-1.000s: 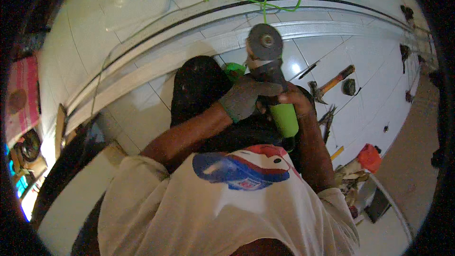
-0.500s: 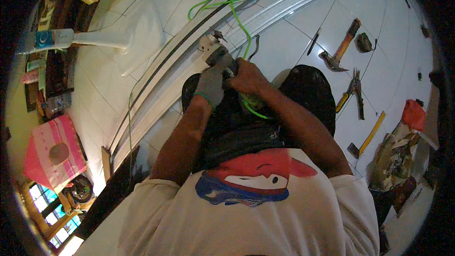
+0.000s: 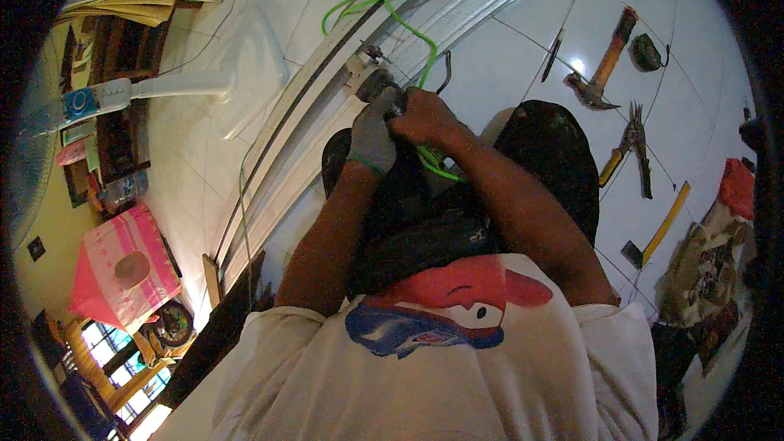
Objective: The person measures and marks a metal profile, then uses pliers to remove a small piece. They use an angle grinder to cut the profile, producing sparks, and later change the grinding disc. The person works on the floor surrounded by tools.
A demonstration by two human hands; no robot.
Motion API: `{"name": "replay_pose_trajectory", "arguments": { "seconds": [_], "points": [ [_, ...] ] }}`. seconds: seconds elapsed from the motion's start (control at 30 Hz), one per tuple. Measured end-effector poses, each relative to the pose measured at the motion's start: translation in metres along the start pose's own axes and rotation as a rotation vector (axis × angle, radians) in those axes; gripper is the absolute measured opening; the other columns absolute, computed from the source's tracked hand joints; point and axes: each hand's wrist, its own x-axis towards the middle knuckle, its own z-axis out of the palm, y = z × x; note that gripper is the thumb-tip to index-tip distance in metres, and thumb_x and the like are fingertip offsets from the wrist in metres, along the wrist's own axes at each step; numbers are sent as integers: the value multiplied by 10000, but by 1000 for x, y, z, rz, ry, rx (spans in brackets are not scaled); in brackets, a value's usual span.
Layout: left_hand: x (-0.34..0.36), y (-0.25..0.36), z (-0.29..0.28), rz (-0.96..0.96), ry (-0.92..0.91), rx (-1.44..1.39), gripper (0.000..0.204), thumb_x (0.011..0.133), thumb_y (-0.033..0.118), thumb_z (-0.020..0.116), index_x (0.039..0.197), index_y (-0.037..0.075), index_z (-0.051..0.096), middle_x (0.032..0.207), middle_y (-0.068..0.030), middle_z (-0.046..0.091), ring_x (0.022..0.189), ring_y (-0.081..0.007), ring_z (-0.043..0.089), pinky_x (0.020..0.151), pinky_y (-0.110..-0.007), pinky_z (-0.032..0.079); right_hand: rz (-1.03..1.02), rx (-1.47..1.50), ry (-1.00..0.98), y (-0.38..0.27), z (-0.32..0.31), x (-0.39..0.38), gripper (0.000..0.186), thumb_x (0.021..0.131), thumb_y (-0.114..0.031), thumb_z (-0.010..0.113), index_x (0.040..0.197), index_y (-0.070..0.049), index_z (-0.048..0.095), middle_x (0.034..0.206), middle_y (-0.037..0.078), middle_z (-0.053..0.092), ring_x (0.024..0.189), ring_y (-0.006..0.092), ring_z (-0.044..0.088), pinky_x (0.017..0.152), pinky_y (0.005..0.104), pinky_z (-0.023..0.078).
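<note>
Now both hands on angle grinder, gloved left hand fingers gripping body, right hand fingers closed beside green cord.

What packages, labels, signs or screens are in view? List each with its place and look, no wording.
Fan label: far left, on the white fan's hub, small blue patch.
Pink box: lower left by the wall, house-shaped, pink with paler stripes.
Shirt print: on the person's white shirt, red and blue shape.
No screens show.

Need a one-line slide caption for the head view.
Gloved left hand and bare right hand grip an angle grinder over floor tiles.
</note>
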Motion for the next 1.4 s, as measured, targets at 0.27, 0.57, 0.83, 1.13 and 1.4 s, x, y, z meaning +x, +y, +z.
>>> {"name": "replay_pose_trajectory", "arguments": {
  "seconds": [0.27,0.57,0.83,1.13,1.4],
  "points": [
    [10,31,-29,518,-132,1977,443,975,377,649,1127,-36,703,1110,-215,721,1060,-362,687,961,-447,538,-69,-37,67,17,-2,11,663,751,-466,757,1040,122,661,1024,331,717,975,458,727,856,518,593],
    [60,48,-71,150,-150,2234,716,894,578,603,1351,29,659,1416,-251,614,1311,-360,603,1120,-445,476,-30,39,115,11,1,6,714,696,-538,828,1012,86,690,1031,285,741,966,426,743,850,489,604],
    [40,58,-28,-12,-310,2340,593,957,489,495,1336,78,692,1396,-229,647,1310,-357,618,1113,-465,485,-61,-15,116,13,4,8,665,676,-518,839,1021,37,715,1014,261,754,925,412,746,838,490,606],
    [15,71,-11,168,-318,2295,550,1017,445,464,1268,12,692,1196,-312,709,1111,-453,703,1014,-542,547,-35,9,-8,5,-3,4,667,683,-513,854,1093,-2,730,1032,222,763,936,387,748,863,477,603],
    [25,61,-15,136,-185,2251,529,917,481,553,1252,118,743,1287,-179,724,1218,-359,673,1053,-459,528,33,73,-27,1,-6,0,623,688,-453,865,1052,37,739,1012,228,763,926,380,753,861,472,605]
  ]
}}
